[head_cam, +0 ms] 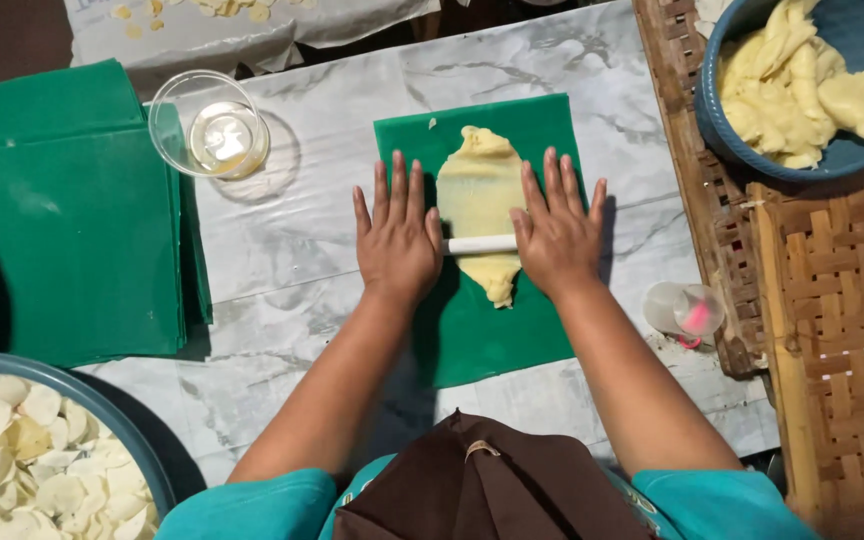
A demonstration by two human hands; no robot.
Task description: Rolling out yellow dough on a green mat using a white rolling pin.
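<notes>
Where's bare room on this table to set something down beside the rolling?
Bare marble table lies between the glass bowl and the left hand. Another patch runs between the right hand and the woven tray, above the small plastic cup. The green sheet carrying the dough and rolling pin is crowded.

A thin white rolling pin (480, 244) lies across a flat, long piece of yellow dough (479, 200) on a green sheet (482, 330).
</notes>
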